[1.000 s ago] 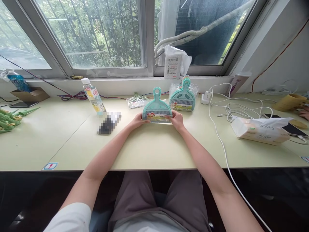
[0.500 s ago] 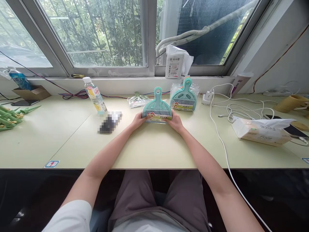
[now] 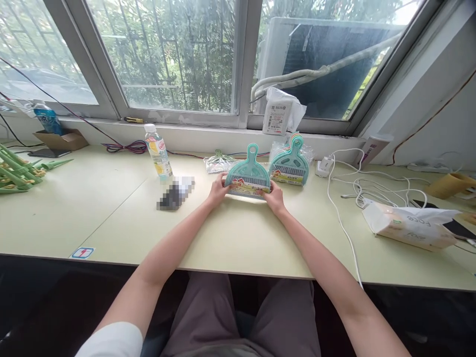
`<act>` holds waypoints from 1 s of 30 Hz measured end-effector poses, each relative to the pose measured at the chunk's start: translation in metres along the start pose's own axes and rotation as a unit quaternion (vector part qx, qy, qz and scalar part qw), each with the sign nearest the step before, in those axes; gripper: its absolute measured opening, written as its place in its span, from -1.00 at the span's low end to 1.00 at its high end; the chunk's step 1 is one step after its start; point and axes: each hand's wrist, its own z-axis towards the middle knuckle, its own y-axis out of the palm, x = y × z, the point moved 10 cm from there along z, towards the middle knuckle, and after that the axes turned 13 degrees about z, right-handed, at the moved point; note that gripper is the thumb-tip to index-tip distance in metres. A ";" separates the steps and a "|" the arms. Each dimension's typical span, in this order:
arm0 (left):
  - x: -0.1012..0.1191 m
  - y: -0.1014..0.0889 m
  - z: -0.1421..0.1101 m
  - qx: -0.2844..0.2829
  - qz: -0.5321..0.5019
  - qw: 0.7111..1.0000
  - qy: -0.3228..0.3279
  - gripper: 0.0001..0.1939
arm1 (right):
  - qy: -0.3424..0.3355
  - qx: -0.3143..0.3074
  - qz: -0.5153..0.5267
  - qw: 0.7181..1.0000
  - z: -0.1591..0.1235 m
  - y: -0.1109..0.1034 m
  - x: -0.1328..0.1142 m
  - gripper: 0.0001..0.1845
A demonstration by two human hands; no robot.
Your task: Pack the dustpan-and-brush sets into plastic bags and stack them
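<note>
Between my two hands a teal mini dustpan and brush set [image 3: 248, 171] stands upright, its handle pointing up and a printed label across its lower part. My left hand [image 3: 218, 191] grips its left lower edge, fingers closed. On the right lower edge, my right hand [image 3: 275, 197] is closed in the same way. Just behind and to the right stands a stack of similar dustpan sets [image 3: 289, 163], partly in clear plastic. A clear plastic packet with green inside [image 3: 218, 162] lies behind my left hand.
A drink bottle [image 3: 158, 151] stands left of my hands beside a blurred dark object [image 3: 174, 193]. White cables [image 3: 340, 218] run across the right side near a tissue pack [image 3: 407, 223]. A small carton [image 3: 277, 116] stands on the sill. Green stalks [image 3: 22, 171] lie far left.
The camera view has tilted and shifted, so the whole scene sits differently in the picture. Both hands keep hold of the dustpan set in about the same place on the table.
</note>
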 end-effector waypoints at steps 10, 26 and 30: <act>-0.034 -0.060 -0.012 0.239 0.095 0.958 -0.130 -0.48 | 0.080 -0.038 -0.078 0.993 0.088 0.094 0.039 -0.56; -0.017 -0.018 -0.004 0.106 0.312 0.944 -0.021 -0.62 | 0.042 0.073 -0.236 0.968 0.142 0.142 0.057 -0.40; -0.044 -0.017 0.004 0.112 0.271 0.955 -0.053 -0.66 | -0.002 0.093 -0.189 0.978 0.130 0.137 0.053 -0.42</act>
